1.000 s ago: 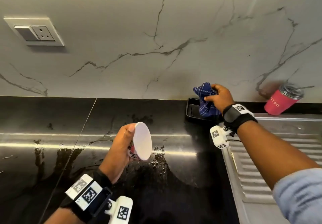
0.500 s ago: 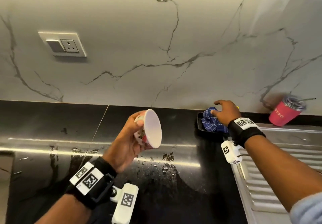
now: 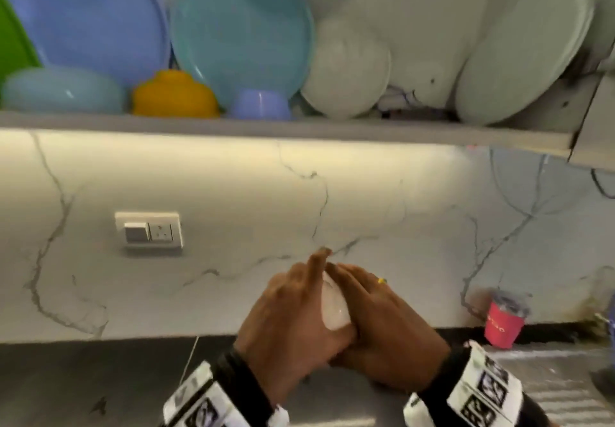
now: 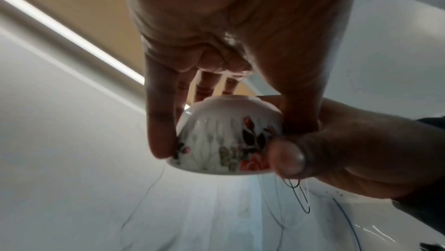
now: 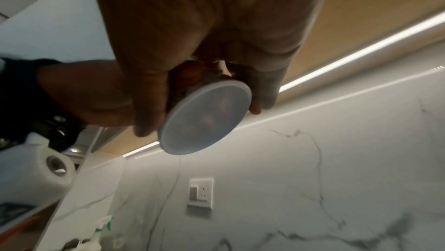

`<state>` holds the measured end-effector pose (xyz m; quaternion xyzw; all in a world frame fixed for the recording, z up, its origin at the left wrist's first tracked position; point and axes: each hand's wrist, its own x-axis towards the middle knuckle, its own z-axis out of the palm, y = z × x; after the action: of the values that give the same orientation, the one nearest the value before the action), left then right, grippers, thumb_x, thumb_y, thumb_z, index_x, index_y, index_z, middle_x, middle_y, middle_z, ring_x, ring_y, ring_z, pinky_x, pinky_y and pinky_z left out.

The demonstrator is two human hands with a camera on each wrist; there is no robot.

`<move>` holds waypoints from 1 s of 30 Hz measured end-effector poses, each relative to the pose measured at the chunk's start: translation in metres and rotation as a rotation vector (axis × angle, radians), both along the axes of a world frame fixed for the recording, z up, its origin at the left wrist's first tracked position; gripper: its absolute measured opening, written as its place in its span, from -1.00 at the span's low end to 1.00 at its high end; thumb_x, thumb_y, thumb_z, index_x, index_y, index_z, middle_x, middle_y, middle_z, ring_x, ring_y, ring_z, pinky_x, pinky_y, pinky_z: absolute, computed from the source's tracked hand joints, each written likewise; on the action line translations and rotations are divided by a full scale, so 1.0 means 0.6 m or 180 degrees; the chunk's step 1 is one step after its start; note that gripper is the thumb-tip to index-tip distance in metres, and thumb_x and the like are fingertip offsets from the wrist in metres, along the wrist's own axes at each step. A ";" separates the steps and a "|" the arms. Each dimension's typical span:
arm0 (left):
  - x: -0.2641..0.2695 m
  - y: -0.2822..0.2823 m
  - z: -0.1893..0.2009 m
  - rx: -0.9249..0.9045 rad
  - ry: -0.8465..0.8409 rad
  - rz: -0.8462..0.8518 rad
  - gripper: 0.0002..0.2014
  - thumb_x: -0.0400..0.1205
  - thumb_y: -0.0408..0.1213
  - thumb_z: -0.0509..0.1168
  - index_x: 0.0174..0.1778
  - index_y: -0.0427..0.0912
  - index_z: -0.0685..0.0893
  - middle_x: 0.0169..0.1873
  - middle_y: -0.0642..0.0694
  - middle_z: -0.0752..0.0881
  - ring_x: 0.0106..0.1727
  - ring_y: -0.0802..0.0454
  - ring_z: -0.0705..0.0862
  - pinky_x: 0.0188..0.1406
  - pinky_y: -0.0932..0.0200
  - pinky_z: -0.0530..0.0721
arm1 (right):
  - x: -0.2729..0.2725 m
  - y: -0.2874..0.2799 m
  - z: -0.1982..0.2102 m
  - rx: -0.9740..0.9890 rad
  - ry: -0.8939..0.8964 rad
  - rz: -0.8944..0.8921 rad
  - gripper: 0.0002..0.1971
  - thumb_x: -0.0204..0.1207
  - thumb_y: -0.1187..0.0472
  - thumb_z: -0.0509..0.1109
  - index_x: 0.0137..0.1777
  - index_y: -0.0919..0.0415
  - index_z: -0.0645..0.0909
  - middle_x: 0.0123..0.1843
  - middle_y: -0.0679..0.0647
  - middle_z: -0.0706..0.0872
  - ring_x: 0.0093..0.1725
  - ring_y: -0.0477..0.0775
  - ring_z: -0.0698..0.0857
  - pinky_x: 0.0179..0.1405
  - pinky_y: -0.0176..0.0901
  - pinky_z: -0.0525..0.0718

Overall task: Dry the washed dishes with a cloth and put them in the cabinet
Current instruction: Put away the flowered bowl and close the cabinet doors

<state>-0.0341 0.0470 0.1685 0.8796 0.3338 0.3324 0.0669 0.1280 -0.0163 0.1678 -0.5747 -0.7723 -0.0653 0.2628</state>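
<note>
Both left hand (image 3: 286, 320) and right hand (image 3: 382, 323) gripping small floral bowl (image 3: 333, 307) above counter, rim facing right, cabinet shelf (image 3: 266, 129) straight overhead, equally near either hand.

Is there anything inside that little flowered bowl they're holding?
The right wrist view looks into the bowl: it seems bare and white. Fingers of both hands cover part of its outside.

Home kitchen — dish shelf (image 3: 286, 129), sink (image 3: 549, 383)
</note>
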 end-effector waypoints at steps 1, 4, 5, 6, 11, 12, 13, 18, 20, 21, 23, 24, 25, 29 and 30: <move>-0.008 -0.006 0.020 0.0182 0.0011 -0.0016 0.01 0.33 0.34 0.26 0.70 0.26 -0.01 0.38 0.12 0.57 0.36 0.00 0.61 0.35 0.16 0.57 | -0.012 -0.005 0.019 0.0128 -0.0057 -0.0008 0.05 0.26 -0.27 0.52 0.70 0.14 0.23 0.59 -0.03 0.42 0.57 -0.01 0.41 0.56 -0.29 0.32; -0.045 -0.020 0.083 0.0392 -0.0487 -0.0328 0.05 0.35 0.38 0.33 0.71 0.38 -0.10 0.49 0.29 0.47 0.46 0.20 0.53 0.38 0.25 0.55 | -0.036 -0.019 0.083 0.0741 -0.0068 -0.0122 -0.05 0.24 -0.11 0.54 0.65 0.12 0.31 0.54 -0.06 0.47 0.54 -0.05 0.47 0.43 -0.06 0.55; -0.061 -0.022 0.102 0.0431 -0.0839 -0.0479 0.05 0.34 0.39 0.37 0.72 0.38 -0.02 0.50 0.33 0.46 0.46 0.28 0.53 0.34 0.27 0.60 | -0.041 -0.024 0.109 0.0984 0.0086 -0.0160 -0.07 0.24 -0.13 0.55 0.63 0.11 0.35 0.52 -0.09 0.50 0.50 -0.10 0.51 0.41 -0.13 0.57; -0.077 -0.021 0.116 0.0504 -0.1226 -0.0634 0.01 0.37 0.37 0.41 0.72 0.35 0.07 0.51 0.34 0.46 0.46 0.29 0.54 0.26 0.26 0.67 | -0.048 -0.027 0.137 0.1215 0.0303 -0.0200 -0.09 0.26 -0.20 0.58 0.60 0.08 0.39 0.48 -0.14 0.53 0.46 -0.20 0.52 0.41 -0.29 0.53; -0.136 -0.010 0.149 0.0790 -0.1912 -0.0702 -0.27 0.55 0.22 0.34 0.66 0.20 0.32 0.51 0.31 0.48 0.49 0.19 0.56 0.10 0.27 0.74 | -0.053 0.031 0.302 0.1668 0.1230 -0.0740 -0.18 0.16 -0.24 0.70 0.38 0.10 0.56 0.23 -0.05 0.69 0.20 -0.12 0.66 0.14 -0.36 0.58; -0.144 -0.005 0.146 0.0795 -0.1887 -0.0643 -0.28 0.55 0.23 0.33 0.65 0.24 0.32 0.50 0.35 0.47 0.48 0.21 0.55 0.11 0.29 0.73 | -0.046 0.056 0.327 0.1628 0.1218 -0.0909 -0.19 0.16 -0.24 0.70 0.35 0.16 0.58 0.21 0.04 0.72 0.18 0.02 0.69 0.11 -0.19 0.64; -0.152 0.000 0.141 0.0796 -0.1846 -0.0595 -0.29 0.54 0.24 0.32 0.64 0.27 0.33 0.49 0.38 0.46 0.47 0.25 0.54 0.12 0.31 0.72 | -0.039 0.080 0.348 0.1520 0.1195 -0.1077 -0.19 0.17 -0.25 0.70 0.33 0.20 0.59 0.20 0.10 0.73 0.18 0.12 0.71 0.07 -0.13 0.65; -0.189 0.018 0.105 0.0733 -0.1672 -0.0449 -0.30 0.48 0.32 0.30 0.58 0.38 0.34 0.51 0.47 0.42 0.37 0.25 0.62 0.06 0.30 0.76 | -0.008 0.183 0.397 0.0263 0.0831 -0.2158 0.03 0.10 -0.54 0.49 0.46 0.14 0.51 0.39 0.16 0.64 0.37 0.24 0.62 0.03 -0.17 0.52; -0.205 0.033 0.093 0.0839 -0.1640 -0.0428 -0.36 0.48 0.29 0.32 0.52 0.35 0.42 0.51 0.40 0.49 0.37 0.16 0.65 0.03 0.09 0.83 | -0.003 0.207 0.404 0.0067 0.0647 -0.2202 -0.08 0.05 -0.61 0.37 0.32 -0.01 0.61 0.26 0.08 0.72 0.22 0.20 0.69 -0.13 -0.21 0.49; -0.212 0.042 0.089 0.0895 -0.1613 -0.0431 -0.39 0.49 0.28 0.33 0.50 0.34 0.46 0.51 0.35 0.51 0.38 0.10 0.65 0.00 -0.01 0.84 | -0.004 0.212 0.407 0.0029 0.0620 -0.2248 -0.12 0.06 -0.60 0.35 0.27 -0.01 0.63 0.22 0.09 0.73 0.12 0.18 0.68 -0.15 -0.20 0.47; -0.225 0.057 0.082 0.0972 -0.1547 -0.0420 -0.44 0.50 0.28 0.33 0.44 0.32 0.51 0.52 0.33 0.51 0.37 0.03 0.68 -0.03 -0.09 0.85 | -0.009 0.216 0.410 0.0040 0.0700 -0.2378 -0.20 0.19 -0.50 0.42 0.27 0.09 0.63 0.21 0.18 0.72 0.05 0.20 0.64 -0.10 -0.16 0.47; -0.231 0.063 0.080 0.0998 -0.1528 -0.0412 -0.46 0.50 0.29 0.32 0.42 0.31 0.53 0.52 0.33 0.51 0.35 0.02 0.69 -0.05 -0.10 0.86 | -0.014 0.215 0.411 0.0005 0.0711 -0.2425 -0.21 0.25 -0.44 0.45 0.30 0.15 0.63 0.22 0.22 0.72 0.07 0.23 0.65 -0.09 -0.14 0.47; -0.236 0.067 0.079 0.1014 -0.1520 -0.0406 -0.47 0.51 0.32 0.31 0.40 0.31 0.54 0.52 0.33 0.51 0.33 0.01 0.70 -0.07 -0.09 0.86 | -0.015 0.213 0.411 -0.0023 0.0668 -0.2458 -0.25 0.29 -0.41 0.47 0.29 0.17 0.63 0.22 0.23 0.71 0.06 0.24 0.64 -0.10 -0.14 0.47; -0.261 0.089 0.071 0.1083 -0.1501 -0.0452 -0.48 0.57 0.44 0.19 0.38 0.29 0.55 0.54 0.39 0.45 0.29 0.01 0.72 -0.11 -0.11 0.86 | -0.028 0.216 0.414 -0.0146 0.0639 -0.2541 -0.55 0.41 -0.30 0.42 -0.03 0.09 0.54 -0.02 0.13 0.61 -0.02 0.21 0.56 -0.10 -0.13 0.46; -0.268 0.097 0.068 0.1087 -0.1489 -0.0450 -0.47 0.57 0.44 0.19 0.38 0.29 0.54 0.55 0.43 0.43 0.28 0.02 0.71 -0.12 -0.12 0.86 | -0.033 0.217 0.415 -0.0156 0.0577 -0.2543 -0.54 0.40 -0.31 0.39 -0.04 0.09 0.54 -0.03 0.12 0.62 -0.02 0.21 0.57 -0.09 -0.12 0.47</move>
<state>-0.1946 0.1051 0.2091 0.7987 0.1864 0.5720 0.0160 0.1081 0.1137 0.4169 -0.8389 -0.4635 -0.0929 0.2699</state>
